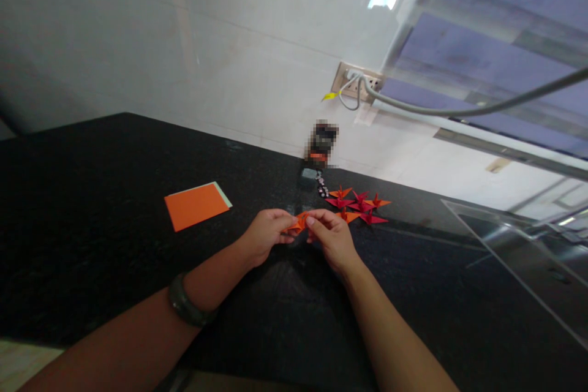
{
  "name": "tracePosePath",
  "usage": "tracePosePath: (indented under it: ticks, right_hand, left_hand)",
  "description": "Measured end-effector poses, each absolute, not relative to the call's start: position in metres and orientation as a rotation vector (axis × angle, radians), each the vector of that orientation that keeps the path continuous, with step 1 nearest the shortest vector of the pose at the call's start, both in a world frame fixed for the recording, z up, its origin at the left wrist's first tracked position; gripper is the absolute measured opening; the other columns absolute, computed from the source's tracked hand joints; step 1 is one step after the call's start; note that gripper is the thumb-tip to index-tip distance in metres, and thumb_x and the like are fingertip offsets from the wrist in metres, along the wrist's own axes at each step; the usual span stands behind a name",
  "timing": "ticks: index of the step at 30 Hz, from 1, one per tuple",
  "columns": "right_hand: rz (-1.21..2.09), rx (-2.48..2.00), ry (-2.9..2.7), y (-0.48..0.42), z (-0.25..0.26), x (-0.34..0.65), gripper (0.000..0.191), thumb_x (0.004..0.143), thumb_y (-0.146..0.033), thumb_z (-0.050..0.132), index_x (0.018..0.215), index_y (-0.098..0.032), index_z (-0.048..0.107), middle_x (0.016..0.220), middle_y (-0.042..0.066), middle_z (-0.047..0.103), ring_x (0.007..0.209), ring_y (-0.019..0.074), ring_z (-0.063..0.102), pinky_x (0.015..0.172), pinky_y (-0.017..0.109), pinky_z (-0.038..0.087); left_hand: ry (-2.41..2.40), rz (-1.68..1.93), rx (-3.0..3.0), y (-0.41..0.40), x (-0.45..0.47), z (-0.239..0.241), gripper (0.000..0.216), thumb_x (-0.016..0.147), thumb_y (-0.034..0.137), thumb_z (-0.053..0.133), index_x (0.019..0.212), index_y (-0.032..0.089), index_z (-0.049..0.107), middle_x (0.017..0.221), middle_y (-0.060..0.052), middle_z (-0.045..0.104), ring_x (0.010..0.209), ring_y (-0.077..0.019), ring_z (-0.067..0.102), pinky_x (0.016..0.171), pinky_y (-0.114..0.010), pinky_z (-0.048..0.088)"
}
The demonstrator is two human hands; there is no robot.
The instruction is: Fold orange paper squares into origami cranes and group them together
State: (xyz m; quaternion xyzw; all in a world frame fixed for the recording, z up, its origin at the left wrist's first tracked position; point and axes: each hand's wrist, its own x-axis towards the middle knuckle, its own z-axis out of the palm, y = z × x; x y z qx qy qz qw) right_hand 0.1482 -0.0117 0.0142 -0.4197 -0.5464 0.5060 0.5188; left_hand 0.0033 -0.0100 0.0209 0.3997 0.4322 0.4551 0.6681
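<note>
Both of my hands meet over the black countertop [92, 208] and pinch a small folded piece of orange paper [299, 222] between them. My left hand [265, 236] grips its left end with closed fingers; a dark band sits on that wrist. My right hand [331, 234] pinches its right end with thumb and fingertips. Just beyond my right hand lies a cluster of several finished paper cranes [359, 205], orange and dark red. To the left lies a flat stack of square paper [196, 205], orange on top with a pale green sheet under it.
A small dark object with a beaded strap [315, 179] lies by the wall behind the cranes. A wall socket [358, 81] holds plugs, and a grey cable [459, 111] runs off to the right. A steel sink [528, 245] is set into the counter at right.
</note>
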Motion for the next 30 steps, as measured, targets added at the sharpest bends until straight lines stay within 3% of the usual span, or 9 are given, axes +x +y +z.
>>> tracePosePath:
  ticks: [6,13,25,30]
  right_hand:
    - [1.153,-1.055,-1.377,-0.012,0.017,0.149,0.014,0.068,-0.030,0.061,0.072,-0.016,0.061,0.054,-0.004,0.054,0.046,0.0075,0.046,0.046,0.022,0.041]
    - [0.989,-1.065,-1.529,-0.012,0.014,0.151,0.009,0.065,-0.020,0.060,0.074,-0.018,0.058,0.062,-0.003,0.055,0.054,0.0091,0.047,0.050,0.021,0.038]
    - [1.131,-1.057,-1.503,-0.014,0.024,0.155,0.008,0.068,-0.025,0.058,0.070,-0.017,0.057,0.056,-0.003,0.057,0.048,0.0092,0.050,0.050,0.023,0.040]
    - [1.028,-1.048,-1.562,-0.012,0.020,0.155,0.006,0.066,-0.021,0.058,0.069,-0.017,0.055,0.059,-0.002,0.054,0.052,0.0089,0.048,0.050,0.022,0.038]
  left_hand:
    - [0.967,0.999,0.886,-0.010,0.003,0.021,0.015,0.059,0.025,0.063,0.063,0.011,0.059,0.062,-0.003,0.061,0.059,-0.0108,0.056,0.058,-0.025,0.044]
    - [1.050,0.986,0.958,-0.010,0.005,0.023,0.012,0.059,0.021,0.063,0.058,0.011,0.057,0.061,-0.003,0.061,0.058,-0.0110,0.057,0.059,-0.026,0.045]
    - [0.928,0.958,0.899,-0.011,0.003,0.024,0.009,0.059,0.018,0.062,0.057,0.011,0.057,0.059,-0.003,0.061,0.055,-0.0101,0.056,0.056,-0.024,0.044]
    - [0.958,0.931,0.939,-0.011,0.003,0.022,0.009,0.060,0.018,0.061,0.058,0.011,0.057,0.058,-0.003,0.061,0.052,-0.0093,0.055,0.055,-0.023,0.044]
